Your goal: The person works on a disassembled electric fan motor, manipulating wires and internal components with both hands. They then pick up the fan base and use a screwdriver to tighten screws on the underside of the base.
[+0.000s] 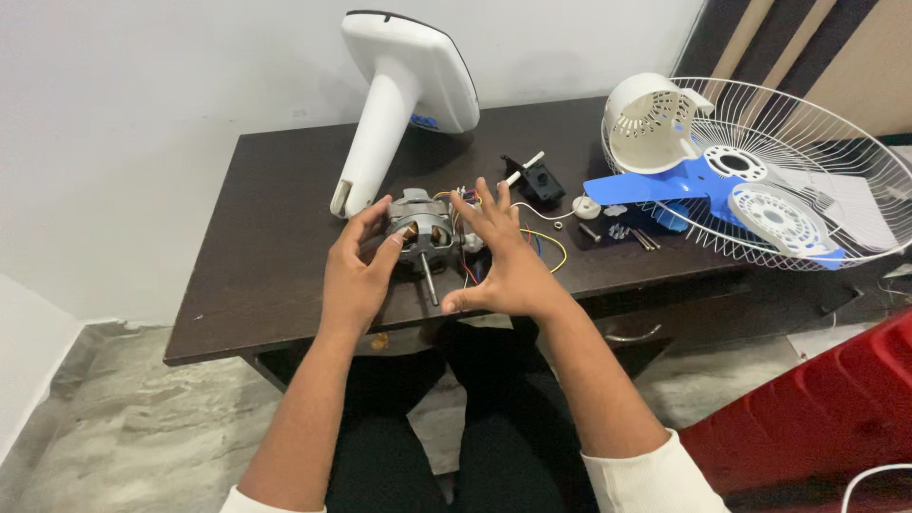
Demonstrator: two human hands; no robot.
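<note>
A bare fan motor (419, 231), grey metal with copper windings showing and its steel shaft (429, 280) pointing toward the person, sits on the dark brown table (266, 256) near its front edge. The left hand (356, 271) grips the motor's left side, thumb and fingers curled around the housing. The right hand (503, 256) is open, fingers spread and raised just to the right of the motor, over a tangle of coloured wires (541, 242); whether its fingertips touch the motor cannot be told. Behind the motor the white fan stand (399, 95) lies tilted on the table. Farther right lie a small black bracket (537, 180), a white knob (586, 206) and several screws (636, 236), then the wire fan guard (817, 180) holding the blue fan blade (703, 180) and the white rear motor cover (651, 119). A red case (826, 418) stands low on the right
</note>
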